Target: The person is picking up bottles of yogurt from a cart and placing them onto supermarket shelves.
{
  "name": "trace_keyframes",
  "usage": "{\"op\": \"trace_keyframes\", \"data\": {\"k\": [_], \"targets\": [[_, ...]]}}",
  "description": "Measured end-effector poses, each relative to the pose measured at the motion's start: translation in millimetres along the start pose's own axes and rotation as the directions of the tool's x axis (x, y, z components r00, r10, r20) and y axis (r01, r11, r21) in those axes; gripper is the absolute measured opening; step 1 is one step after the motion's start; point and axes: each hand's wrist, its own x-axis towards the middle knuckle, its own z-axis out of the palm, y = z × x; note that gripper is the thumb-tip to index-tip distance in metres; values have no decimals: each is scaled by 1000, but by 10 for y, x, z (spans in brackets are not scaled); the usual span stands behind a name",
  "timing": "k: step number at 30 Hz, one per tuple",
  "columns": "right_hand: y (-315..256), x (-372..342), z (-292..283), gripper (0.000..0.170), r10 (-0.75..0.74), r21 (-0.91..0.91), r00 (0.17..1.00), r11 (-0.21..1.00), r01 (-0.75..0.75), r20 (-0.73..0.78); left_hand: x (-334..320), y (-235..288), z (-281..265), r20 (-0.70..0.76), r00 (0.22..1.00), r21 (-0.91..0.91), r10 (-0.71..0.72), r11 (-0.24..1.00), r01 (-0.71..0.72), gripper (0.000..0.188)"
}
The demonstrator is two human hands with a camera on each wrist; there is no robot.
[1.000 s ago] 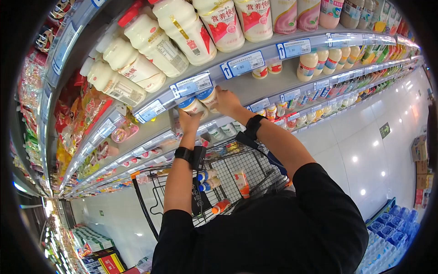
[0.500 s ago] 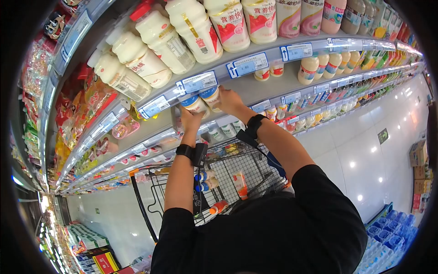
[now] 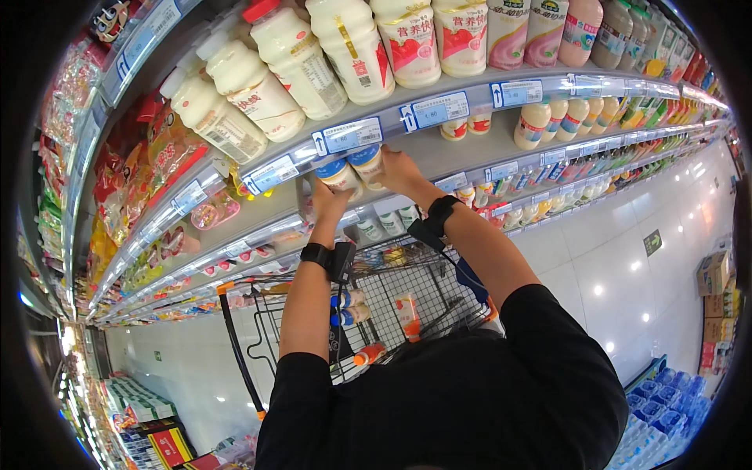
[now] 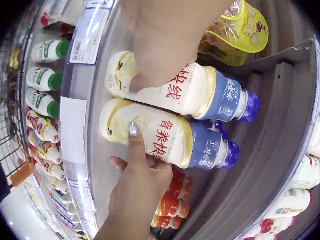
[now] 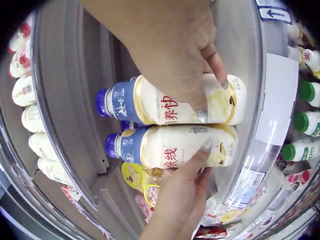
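Observation:
Two cream bottles with blue caps stand side by side, touching, near the front of a shelf. My left hand (image 3: 327, 204) grips the left bottle (image 3: 338, 178), its thumb on the front label. The right bottle (image 3: 366, 166) is held by my right hand (image 3: 399, 172). In the left wrist view my left hand (image 4: 165, 40) covers part of the left bottle (image 4: 190, 90), and my right hand (image 4: 135, 187) is on the right bottle (image 4: 160, 140). The right wrist view has my right hand (image 5: 175, 55) above my left hand (image 5: 180, 200). Another blue cap shows partly behind them.
Large milk bottles (image 3: 352, 51) line the shelf above, behind a price-tag rail (image 3: 346, 137). Green-capped bottles (image 4: 42, 79) fill the shelf below. A wire cart (image 3: 384, 294) beneath my arms holds blue-capped bottles (image 3: 350, 316) and orange-capped ones. A grey divider (image 4: 295, 80) stands beside the bottles.
The head view has shifted slightly, so the shelves sit a little lower and farther right. Both hands stay on the same two bottles, with no clear movement against the shelf.

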Motion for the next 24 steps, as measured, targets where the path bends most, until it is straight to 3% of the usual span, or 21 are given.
{"op": "trace_keyframes", "data": {"k": [24], "targets": [[32, -119, 16, 51, -54, 36, 998, 998, 55, -40, -48, 28, -52, 57, 997, -51, -59, 997, 62, 62]]}}
